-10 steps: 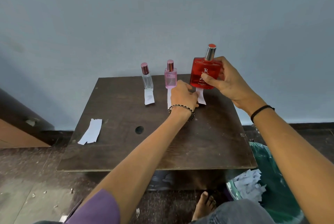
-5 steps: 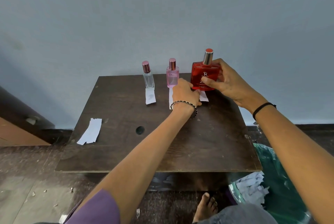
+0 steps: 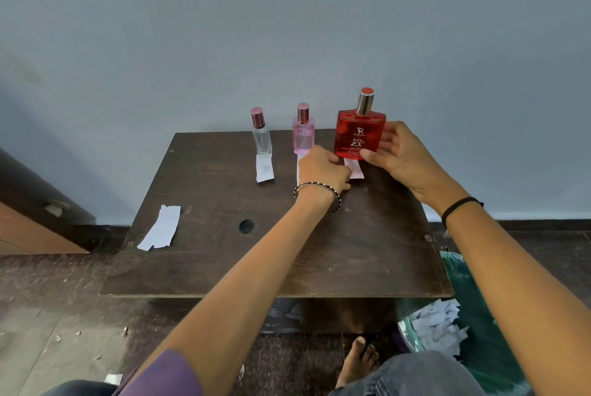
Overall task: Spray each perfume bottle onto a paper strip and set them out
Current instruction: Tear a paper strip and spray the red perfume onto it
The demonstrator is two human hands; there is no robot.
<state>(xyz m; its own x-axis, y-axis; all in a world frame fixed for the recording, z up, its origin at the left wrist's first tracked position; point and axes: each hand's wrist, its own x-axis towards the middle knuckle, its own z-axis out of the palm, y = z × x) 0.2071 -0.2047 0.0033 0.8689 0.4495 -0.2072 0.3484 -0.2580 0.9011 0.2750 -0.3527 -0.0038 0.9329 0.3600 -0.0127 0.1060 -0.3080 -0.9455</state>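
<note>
Three perfume bottles stand in a row at the far edge of the dark wooden table [image 3: 367, 251]. The clear bottle [image 3: 261, 135] has a paper strip [image 3: 264, 168] lying in front of it. The pink bottle [image 3: 303, 133] stands beside it, its strip mostly hidden under my left hand [image 3: 323, 170]. My right hand [image 3: 395, 149] grips the red square bottle [image 3: 358, 135], which stands upright on the far end of a white strip [image 3: 355, 169]. My left hand pinches that strip's near end against the table.
A small stack of spare paper strips [image 3: 161, 231] lies near the table's left edge. A round hole [image 3: 246, 225] is in the tabletop. A green bag with torn paper scraps [image 3: 438, 328] sits on the floor at right. My bare foot [image 3: 358, 360] is below the table.
The red bottle has come down from the air onto the table and now faces me upright. My left hand stayed on the strip beneath it.
</note>
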